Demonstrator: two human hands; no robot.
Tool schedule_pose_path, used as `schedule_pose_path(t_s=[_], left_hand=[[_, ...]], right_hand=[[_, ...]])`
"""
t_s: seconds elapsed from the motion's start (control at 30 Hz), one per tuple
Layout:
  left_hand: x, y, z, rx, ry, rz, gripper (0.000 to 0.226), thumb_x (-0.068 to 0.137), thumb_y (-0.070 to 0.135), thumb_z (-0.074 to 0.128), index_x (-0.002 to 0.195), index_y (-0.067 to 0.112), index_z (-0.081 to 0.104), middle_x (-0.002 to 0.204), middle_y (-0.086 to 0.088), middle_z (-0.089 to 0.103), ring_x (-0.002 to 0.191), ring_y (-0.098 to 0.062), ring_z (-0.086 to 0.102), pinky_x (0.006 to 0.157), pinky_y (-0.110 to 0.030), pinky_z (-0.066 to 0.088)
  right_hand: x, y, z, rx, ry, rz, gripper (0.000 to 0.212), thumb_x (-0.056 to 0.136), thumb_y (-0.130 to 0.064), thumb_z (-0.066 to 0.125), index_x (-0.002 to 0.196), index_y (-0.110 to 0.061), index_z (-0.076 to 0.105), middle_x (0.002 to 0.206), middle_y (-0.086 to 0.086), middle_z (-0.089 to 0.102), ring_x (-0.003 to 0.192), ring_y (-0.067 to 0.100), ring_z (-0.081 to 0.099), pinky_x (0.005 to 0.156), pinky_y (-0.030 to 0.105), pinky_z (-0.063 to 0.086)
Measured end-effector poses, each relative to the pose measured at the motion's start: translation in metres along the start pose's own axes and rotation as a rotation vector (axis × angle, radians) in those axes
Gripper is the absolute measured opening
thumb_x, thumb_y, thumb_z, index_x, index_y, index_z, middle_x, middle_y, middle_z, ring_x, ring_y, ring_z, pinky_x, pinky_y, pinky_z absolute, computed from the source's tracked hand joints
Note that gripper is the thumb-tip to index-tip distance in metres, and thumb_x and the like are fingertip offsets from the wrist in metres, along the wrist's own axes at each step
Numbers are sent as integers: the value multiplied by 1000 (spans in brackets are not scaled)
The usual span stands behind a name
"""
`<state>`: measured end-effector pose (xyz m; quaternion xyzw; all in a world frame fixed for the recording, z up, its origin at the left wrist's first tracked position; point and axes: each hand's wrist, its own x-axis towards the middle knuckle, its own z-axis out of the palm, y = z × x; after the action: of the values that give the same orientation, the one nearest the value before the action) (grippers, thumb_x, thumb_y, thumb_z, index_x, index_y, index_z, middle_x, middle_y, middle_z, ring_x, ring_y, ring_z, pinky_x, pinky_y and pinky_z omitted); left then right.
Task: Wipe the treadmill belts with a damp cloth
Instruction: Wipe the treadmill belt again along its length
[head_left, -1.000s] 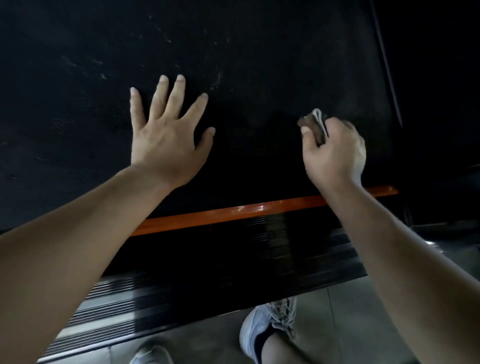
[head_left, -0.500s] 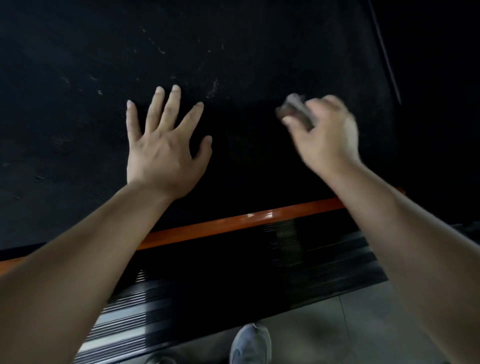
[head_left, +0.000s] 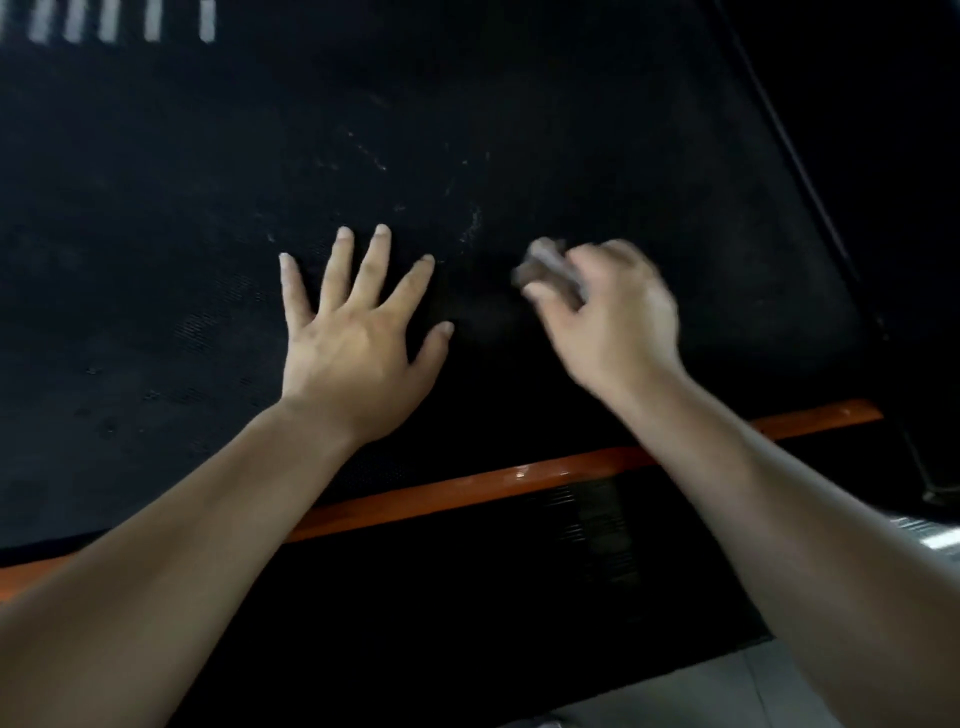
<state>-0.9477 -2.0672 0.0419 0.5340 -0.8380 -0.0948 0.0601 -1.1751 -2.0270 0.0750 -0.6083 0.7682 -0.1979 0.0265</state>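
Note:
The black treadmill belt (head_left: 519, 130) fills most of the view, with pale dust streaks near its middle. My left hand (head_left: 358, 338) lies flat on the belt with its fingers spread. My right hand (head_left: 608, 317), blurred by motion, grips a small bunched grey cloth (head_left: 543, 265) that pokes out past its fingers against the belt, just right of my left thumb.
An orange strip (head_left: 467, 493) edges the belt's near end, with a black ribbed end cover (head_left: 519, 597) below it. The dark side rail (head_left: 810, 182) runs up the right. White stripe markings (head_left: 130, 21) show at the top left. Grey floor (head_left: 701, 696) lies at the bottom.
My right hand has carried the cloth leftward across the belt, closer to my left hand. My left hand has stayed flat in place. The view has tilted up, hiding the shoes.

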Motion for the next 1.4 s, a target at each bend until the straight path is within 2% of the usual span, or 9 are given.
schedule_pose_path(t_s=[0.13,0.37,0.5,0.57,0.73,0.9,1.0,1.23,1.4], left_hand=[[2,0,4,-23,35,23,71,97,68,22,160,35,28,173,-5,11,160,-30,-2,122,-68,-5],[2,6,2,-22,25,7,72,96,66,20,159,32,29,172,-9,13,159,-34,-1,121,-71,-4],[1,4,1,-14,25,7,71,98,65,21,159,31,29,172,-9,13,159,-34,0,121,-71,-3],[1,4,1,-14,17,12,68,100,64,24,160,32,28,173,-9,12,159,-34,-1,121,-70,-4],[2,4,0,0,6,4,67,102,62,27,161,32,26,173,-8,9,159,-33,-3,122,-70,-5],[2,3,-1,11,-9,5,67,102,63,26,161,32,24,173,-9,8,159,-33,-4,122,-69,-5],[2,3,-2,1,-9,6,67,102,63,27,161,32,25,173,-9,9,159,-33,-3,122,-69,-6],[-1,-3,-11,-69,-47,38,64,102,58,34,160,28,30,173,-9,9,160,-31,-3,124,-64,-7],[-7,-35,-20,-64,-45,82,66,103,58,32,161,26,29,173,-13,7,160,-28,-1,128,-55,-5]], right_hand=[[-20,-7,-11,61,-246,-246,32,84,-54,67,75,-26,55,80,-7,52,71,15,55,60,31,40],[-13,92,-62,-244,65,193,39,83,-55,58,70,-22,43,76,5,52,83,41,61,73,45,47],[-29,57,-43,-57,-106,26,36,84,-51,67,70,-24,47,76,-7,50,79,28,60,72,42,49],[-22,68,-54,-176,-176,-15,34,83,-58,62,76,-25,55,79,-9,50,87,28,62,80,45,49],[-9,131,-92,-350,-80,319,32,89,-53,62,84,-22,60,84,0,61,98,37,63,95,48,41],[-22,124,-91,-293,-38,408,28,90,-44,67,90,-16,66,90,8,64,92,36,62,83,44,51],[-37,112,-87,-270,-50,457,30,90,-46,66,89,-16,66,77,1,59,79,28,55,68,34,44],[-58,59,-69,-182,-44,477,37,89,-51,66,77,-16,63,65,-7,57,73,24,58,64,32,39],[-64,-21,-33,-157,-75,298,42,90,-54,62,72,-17,51,69,-9,55,75,25,60,61,31,38]])
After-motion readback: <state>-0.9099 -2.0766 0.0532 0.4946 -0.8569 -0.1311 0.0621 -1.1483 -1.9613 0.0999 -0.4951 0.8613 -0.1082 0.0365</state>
